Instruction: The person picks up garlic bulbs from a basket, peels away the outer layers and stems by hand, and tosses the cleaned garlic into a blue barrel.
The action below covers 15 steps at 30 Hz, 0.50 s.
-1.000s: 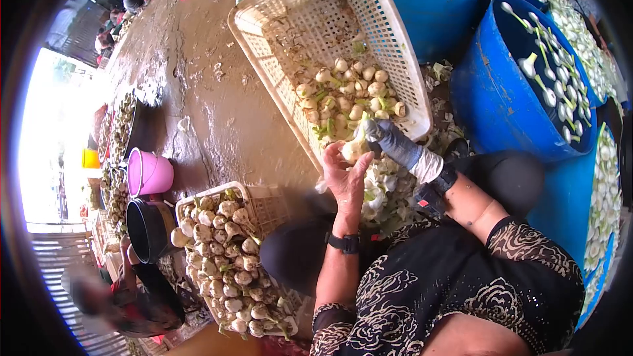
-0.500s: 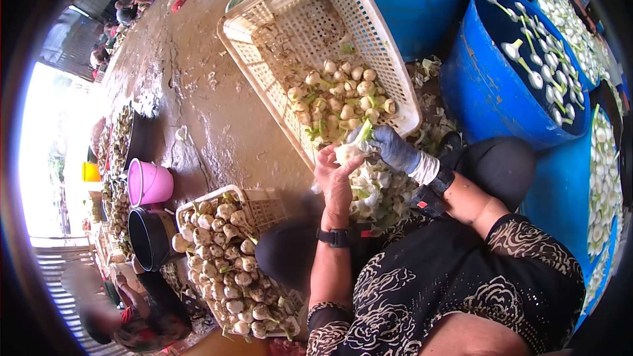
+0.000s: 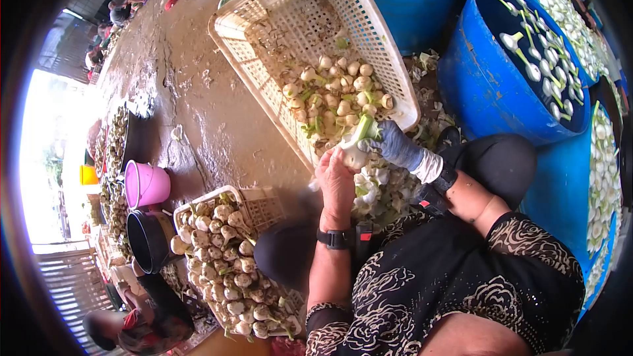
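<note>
A garlic bulb [image 3: 354,157] with a thick green stem is held between both hands in front of my knees. My left hand [image 3: 335,181], bare, is closed with its fingertips pinching the bulb's left side. My right hand [image 3: 397,145], in a grey-blue glove, curls around the right side by the stem. Its fingertips are partly hidden, so I cannot see whether a tool is in it. Just beyond, a tilted cream crate [image 3: 395,49] contains loose bulbs [image 3: 343,92]. Pale peelings [image 3: 379,191] lie heaped beneath my hands.
On the left, a second crate [image 3: 264,204] is heaped with unpeeled bulbs [image 3: 221,257]. Blue tubs [image 3: 455,72] on the right hold peeled white bulbs, some floating. A pink bucket [image 3: 146,184] and a black bucket [image 3: 150,240] stand left, near another person [image 3: 142,323]. The floor [image 3: 178,79] is wet.
The bulb has turned and shows a smoother white side, with its green stem more visible. My left hand shifts slightly, and the whole view moves a little.
</note>
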### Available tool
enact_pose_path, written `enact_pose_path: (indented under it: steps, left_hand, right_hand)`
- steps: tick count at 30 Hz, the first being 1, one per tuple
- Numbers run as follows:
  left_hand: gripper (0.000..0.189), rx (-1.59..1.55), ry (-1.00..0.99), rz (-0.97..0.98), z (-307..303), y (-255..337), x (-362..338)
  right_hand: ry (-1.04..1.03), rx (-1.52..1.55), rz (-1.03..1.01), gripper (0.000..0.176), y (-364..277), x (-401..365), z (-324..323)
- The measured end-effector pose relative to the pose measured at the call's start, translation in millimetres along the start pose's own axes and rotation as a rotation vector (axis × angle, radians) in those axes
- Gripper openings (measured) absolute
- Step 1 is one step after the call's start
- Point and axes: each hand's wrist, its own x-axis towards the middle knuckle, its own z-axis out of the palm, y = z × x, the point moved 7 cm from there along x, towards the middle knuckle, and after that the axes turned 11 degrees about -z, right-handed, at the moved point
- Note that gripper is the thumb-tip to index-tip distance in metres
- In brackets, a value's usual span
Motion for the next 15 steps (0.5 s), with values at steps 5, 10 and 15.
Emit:
enact_pose_path:
  steps: [5,10,15]
  left_hand:
    - [0.033,-0.259,-0.196,-0.249,6,-11,4]
    - [0.039,0.646,-0.019,0.126,20,12,-7]
    - [0.040,0.326,0.010,0.095,24,11,-12]
  right_hand:
    - [-0.130,-0.068,-0.069,0.027,-16,2,-6]
    - [-0.094,0.001,-0.050,0.032,-4,1,3]
    - [0.020,0.025,-0.071,0.031,-10,-7,10]
